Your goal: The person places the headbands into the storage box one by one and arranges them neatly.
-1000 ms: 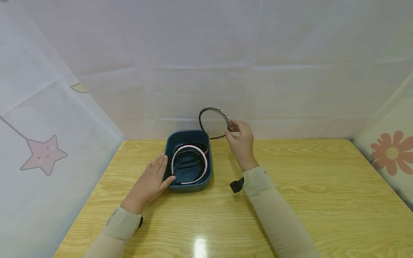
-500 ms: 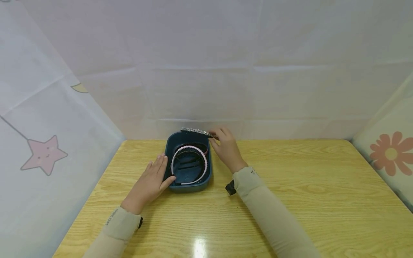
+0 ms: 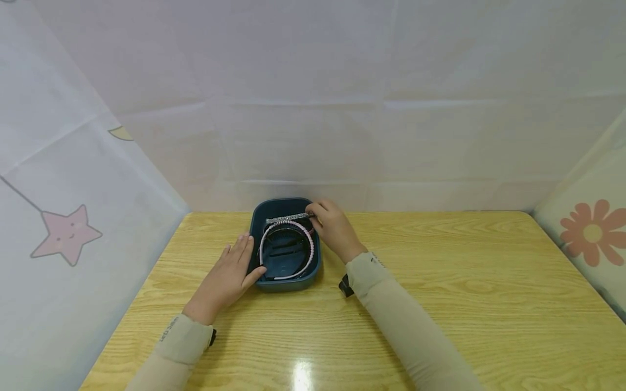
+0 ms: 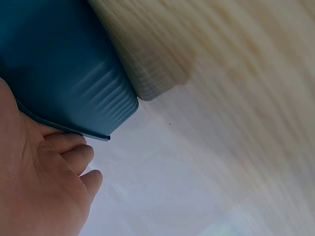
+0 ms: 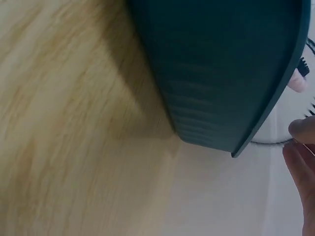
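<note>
A dark teal bin [image 3: 317, 255] stands on the wooden table [image 3: 464, 293] near the back wall. Inside lie a pink-and-white headband [image 3: 285, 225] and a darker one beneath it. My right hand [image 3: 331, 228] pinches one end of a silver rhinestone headband [image 3: 287, 218], which lies flat across the far part of the bin. My left hand [image 3: 229, 277] rests with straight fingers against the bin's left wall [image 4: 64, 73], thumb at the front corner. In the right wrist view the bin's outer wall [image 5: 221, 73] fills the frame and my fingertips [image 5: 301, 130] show at the right edge.
White cloth walls close the table at the back and both sides; a pink star [image 3: 66, 233] is printed on the left one, an orange flower [image 3: 593, 232] on the right one. A small black tag [image 3: 345, 286] hangs at my right cuff.
My right hand brought the rhinestone headband down from upright above the table, turned it flat and lowered it into the bin's far part. The left hand stayed put.
</note>
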Motion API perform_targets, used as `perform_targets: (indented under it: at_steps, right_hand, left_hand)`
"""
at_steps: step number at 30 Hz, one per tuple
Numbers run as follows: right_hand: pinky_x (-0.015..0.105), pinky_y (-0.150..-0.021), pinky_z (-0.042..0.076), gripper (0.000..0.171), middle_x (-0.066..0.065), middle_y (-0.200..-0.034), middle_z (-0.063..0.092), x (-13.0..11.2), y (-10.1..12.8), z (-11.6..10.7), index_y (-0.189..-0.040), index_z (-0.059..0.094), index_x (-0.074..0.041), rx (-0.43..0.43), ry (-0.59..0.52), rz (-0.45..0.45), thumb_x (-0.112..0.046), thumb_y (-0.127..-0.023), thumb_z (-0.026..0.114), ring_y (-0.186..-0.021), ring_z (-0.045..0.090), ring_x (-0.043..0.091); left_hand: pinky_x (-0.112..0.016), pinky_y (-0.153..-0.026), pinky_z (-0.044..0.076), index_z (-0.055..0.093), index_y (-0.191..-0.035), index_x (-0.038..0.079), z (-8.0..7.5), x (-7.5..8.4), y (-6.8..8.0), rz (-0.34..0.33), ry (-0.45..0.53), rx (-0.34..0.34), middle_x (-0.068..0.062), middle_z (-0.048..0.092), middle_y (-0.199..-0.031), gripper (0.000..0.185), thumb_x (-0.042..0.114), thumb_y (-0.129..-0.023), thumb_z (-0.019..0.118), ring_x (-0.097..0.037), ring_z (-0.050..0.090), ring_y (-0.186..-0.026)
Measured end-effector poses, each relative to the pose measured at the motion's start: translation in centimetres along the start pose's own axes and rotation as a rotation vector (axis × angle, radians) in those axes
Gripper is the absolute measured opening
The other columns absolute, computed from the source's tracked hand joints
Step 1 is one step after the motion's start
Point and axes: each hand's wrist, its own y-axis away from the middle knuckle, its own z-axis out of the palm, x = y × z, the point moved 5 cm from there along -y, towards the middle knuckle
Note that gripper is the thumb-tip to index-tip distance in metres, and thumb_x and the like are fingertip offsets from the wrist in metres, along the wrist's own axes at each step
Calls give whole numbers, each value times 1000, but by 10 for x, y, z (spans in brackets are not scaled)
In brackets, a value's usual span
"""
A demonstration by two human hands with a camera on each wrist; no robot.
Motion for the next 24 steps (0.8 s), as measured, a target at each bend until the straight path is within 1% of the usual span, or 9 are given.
perform_targets:
  at_steps: [5,9,13,16,20,22,24]
  right_hand:
    - [31,-87,58,20,10,-106,67,1,5,1,-107,73,-3,-54,-45,-10,9,-92,68,-100,65,23]
    - [30,-87,58,22,9,-106,67,3,8,0,-109,73,-4,-93,-23,-24,9,-94,64,-99,65,22]
    - [30,-83,58,22,10,-105,67,8,13,-4,-110,73,-3,-108,-1,-37,7,-94,62,-95,64,22]
    - [32,-83,58,22,11,-105,67,15,18,-9,-110,73,-2,-111,21,-49,6,-93,63,-94,64,22]
    - [35,-87,58,21,12,-108,68,28,29,-22,-112,72,-1,-125,62,-49,4,-93,64,-99,65,25]
    - [37,-90,57,21,12,-111,67,37,35,-31,-115,70,-1,-154,83,-27,2,-95,64,-103,65,27]
    - [40,-94,56,25,13,-117,66,47,41,-40,-122,68,-1,-207,109,16,-4,-97,65,-109,63,29]
  left_hand:
    - [-59,-124,13,19,-158,-9,1,0,-1,4,-6,2,-26,13,-166,85,54,-106,43,-40,13,-154]
    - [-59,-124,14,18,-158,-9,0,1,-1,6,-6,5,-26,13,-166,85,54,-106,43,-40,13,-154]
    - [-59,-124,13,18,-158,-9,-1,2,-3,10,0,1,-26,13,-166,85,54,-106,43,-40,13,-154]
    - [-59,-124,14,19,-158,-9,-1,3,-5,15,3,-3,-26,13,-166,84,53,-106,43,-40,13,-154]
    - [-60,-124,14,19,-158,-8,0,2,-9,18,13,-6,-26,13,-166,84,54,-106,42,-40,13,-154]
    - [-61,-123,13,18,-159,-6,1,0,-10,17,34,-4,-24,13,-166,84,55,-106,43,-39,13,-154]
    - [-64,-122,12,16,-161,-2,1,-2,-11,12,66,-6,-23,13,-167,84,55,-106,43,-39,13,-154]
